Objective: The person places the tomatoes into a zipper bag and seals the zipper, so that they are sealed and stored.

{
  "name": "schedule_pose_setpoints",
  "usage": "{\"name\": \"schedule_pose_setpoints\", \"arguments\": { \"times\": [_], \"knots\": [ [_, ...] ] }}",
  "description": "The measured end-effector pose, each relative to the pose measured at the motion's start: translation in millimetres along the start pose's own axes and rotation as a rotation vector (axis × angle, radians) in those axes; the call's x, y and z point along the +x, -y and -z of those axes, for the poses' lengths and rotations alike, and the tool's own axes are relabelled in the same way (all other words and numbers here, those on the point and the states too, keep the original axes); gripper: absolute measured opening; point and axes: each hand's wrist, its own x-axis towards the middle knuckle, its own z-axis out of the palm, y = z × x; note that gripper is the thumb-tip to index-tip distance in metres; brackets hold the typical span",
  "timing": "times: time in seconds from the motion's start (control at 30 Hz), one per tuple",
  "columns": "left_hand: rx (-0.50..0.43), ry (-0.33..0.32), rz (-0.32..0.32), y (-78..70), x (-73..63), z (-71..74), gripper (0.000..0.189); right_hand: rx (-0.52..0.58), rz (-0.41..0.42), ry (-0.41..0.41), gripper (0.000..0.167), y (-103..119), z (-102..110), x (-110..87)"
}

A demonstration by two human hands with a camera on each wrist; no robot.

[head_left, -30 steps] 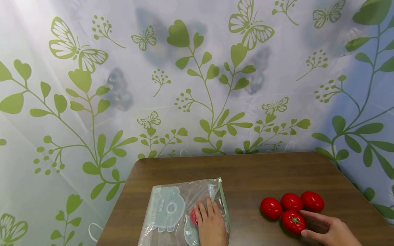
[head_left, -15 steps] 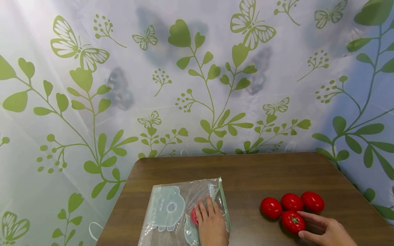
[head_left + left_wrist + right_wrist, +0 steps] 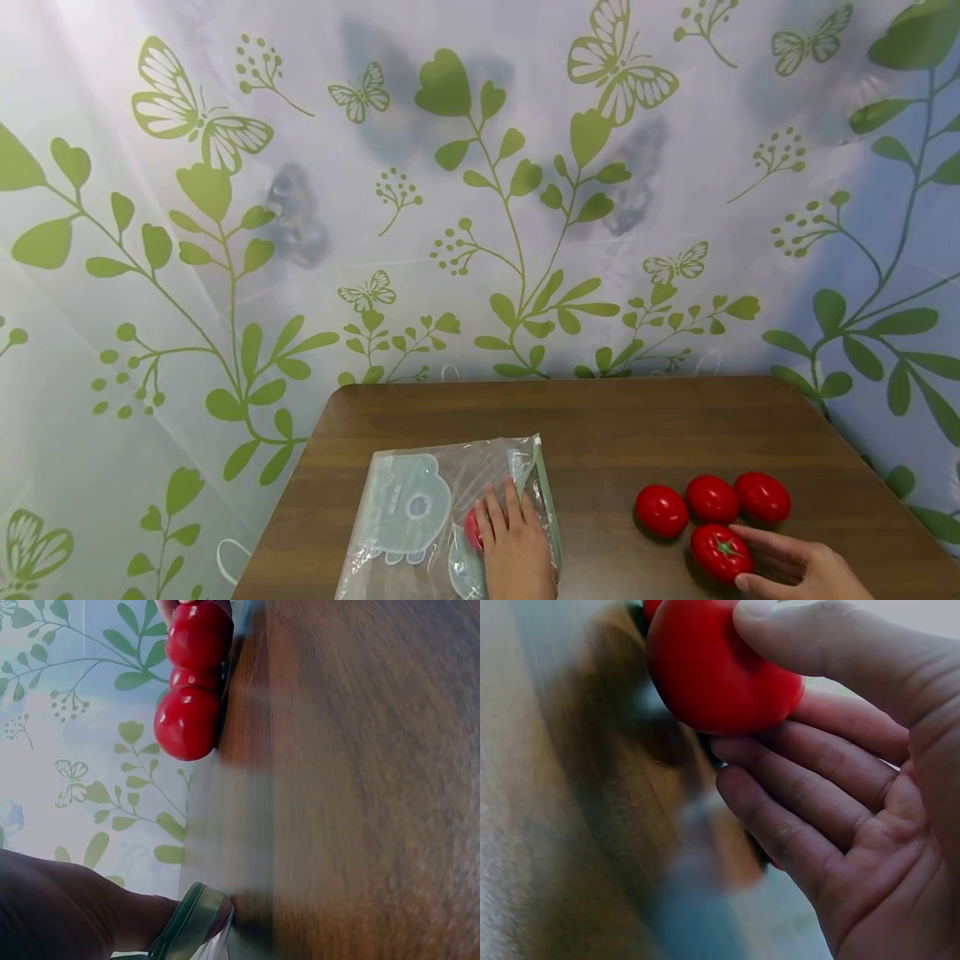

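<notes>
In the head view my right hand (image 3: 806,571) holds a shiny red toy tomato (image 3: 721,552) with a green star-shaped top, thumb on one side and fingers on the other. The right wrist view shows the thumb against the same tomato (image 3: 712,671) and the fingers beneath it. My left hand (image 3: 516,542) lies with outstretched fingers on a clear plastic bag (image 3: 468,467) with a green edge strip. A red round thing (image 3: 473,530) shows beside its fingers, partly covered. In the left wrist view, part of the left hand (image 3: 82,907) meets the bag's green edge (image 3: 187,919).
Three more red tomatoes lie just beyond the held one: a left one (image 3: 662,511), a middle one (image 3: 712,499) and a right one (image 3: 762,497). All are on a brown wooden table (image 3: 585,417). Behind it hangs a curtain (image 3: 480,208) printed with green leaves and butterflies.
The held tomato has shifted slightly right and toward me, opening a gap from the other tomatoes. My right fingers have closed in on it. The left hand and bag stay put.
</notes>
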Motion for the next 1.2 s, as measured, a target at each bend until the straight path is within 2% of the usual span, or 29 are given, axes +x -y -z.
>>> {"name": "schedule_pose_setpoints", "arguments": {
  "times": [0.17,0.37,0.43,0.6,0.8,1.07,1.2],
  "knots": [
    [0.004,0.004,-0.002,-0.7,1.0,1.9,0.087,0.031,0.026,0.019,0.073,3.4,2.1,-4.8],
    [0.003,0.007,0.004,-1.2,0.8,1.3,0.087,0.033,0.141,0.055,0.064,7.3,5.0,-6.4],
    [0.007,-0.003,0.002,-1.5,0.4,1.5,0.082,0.016,0.171,0.056,0.062,10.6,4.7,-6.1],
    [0.0,-0.023,0.0,-1.7,-0.5,1.0,0.07,-0.017,0.17,0.032,0.064,24.6,0.9,-1.9],
    [0.002,-0.02,-0.006,-0.8,-0.1,0.6,0.087,-0.073,0.212,0.011,0.064,40.1,-3.7,3.8],
    [0.009,-0.011,-0.011,-0.2,0.4,0.0,0.096,-0.048,0.262,0.002,0.062,58.6,-13.3,13.8],
    [0.013,-0.025,-0.01,-0.4,0.1,-1.7,0.091,-0.067,0.289,-0.016,0.062,70.3,-18.6,17.3]
  ]
}}
